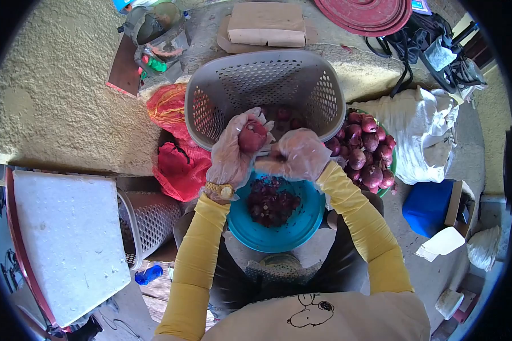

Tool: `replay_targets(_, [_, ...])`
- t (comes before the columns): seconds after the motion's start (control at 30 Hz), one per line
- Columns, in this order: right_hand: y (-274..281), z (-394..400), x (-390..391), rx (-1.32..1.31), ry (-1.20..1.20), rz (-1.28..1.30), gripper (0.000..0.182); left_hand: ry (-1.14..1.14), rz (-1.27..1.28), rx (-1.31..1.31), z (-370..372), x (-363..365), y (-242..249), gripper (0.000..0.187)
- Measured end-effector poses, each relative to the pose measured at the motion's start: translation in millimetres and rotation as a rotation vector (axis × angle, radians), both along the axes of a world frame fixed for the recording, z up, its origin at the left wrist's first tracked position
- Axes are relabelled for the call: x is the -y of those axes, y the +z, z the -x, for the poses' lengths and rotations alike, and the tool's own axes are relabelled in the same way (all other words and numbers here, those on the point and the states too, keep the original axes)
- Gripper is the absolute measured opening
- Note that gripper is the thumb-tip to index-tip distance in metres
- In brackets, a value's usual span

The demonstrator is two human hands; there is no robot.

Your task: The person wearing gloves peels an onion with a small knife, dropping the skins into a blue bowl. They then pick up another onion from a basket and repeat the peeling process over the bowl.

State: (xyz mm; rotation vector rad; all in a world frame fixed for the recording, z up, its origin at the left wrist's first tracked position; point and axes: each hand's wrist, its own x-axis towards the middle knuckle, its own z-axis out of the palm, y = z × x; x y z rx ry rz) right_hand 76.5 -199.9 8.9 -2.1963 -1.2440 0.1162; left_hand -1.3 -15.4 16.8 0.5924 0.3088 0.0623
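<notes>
In a clear plastic glove, my left hand (234, 149) holds a red onion (252, 137) above the near rim of a grey perforated basket (261, 59). Close to its right, my gloved right hand (301, 153) has its fingers wrapped round a small knife, of which only a short stretch of blade shows between the hands. Below both hands a blue basin (276, 241) holds dark red onion skins and pieces (270, 204). A few onions lie at the bottom of the grey basket.
Whole red onions (370, 148) fill a green-rimmed container at the right, beside a white sack (424, 133). Red mesh bags (176, 165) lie left of the basket. A white foam lid (68, 238), a second basket (153, 219) and a blue container (428, 208) stand farther out.
</notes>
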Motion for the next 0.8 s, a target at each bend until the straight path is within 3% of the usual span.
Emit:
replay_targets(0.07, [9.1, 6.9, -0.2, 0.141, 0.132, 0.027, 0.072, 0.001, 0.037, 0.006, -1.0, -6.6, -2.3, 0.034])
replay_targets(0.2, [27.1, 8.5, -3.3, 0.101, 0.163, 0.065, 0.072, 0.011, 0.013, 0.009, 0.2, -8.3, 0.9, 0.034])
replay_targets(0.27, [33.3, 7.2, -4.7, 0.048, 0.001, -0.006, 0.064, 0.021, -0.045, 0.006, 0.4, -3.4, 6.5, 0.036])
replay_targets(0.4, [38.4, 10.3, -3.5, -0.087, -0.220, -0.143, 0.066, -0.022, -0.091, 0.054, 0.5, 1.5, -0.3, 0.032])
replay_targets(0.6, [33.9, 5.9, -1.4, -0.070, -0.214, -0.005, 0.072, -0.039, -0.102, 0.027, -0.9, 8.8, 0.5, 0.029])
replay_targets(0.8, [25.4, 4.6, -1.6, -0.057, -0.210, -0.062, 0.073, -0.054, -0.083, 0.014, -1.3, 7.4, 0.3, 0.028])
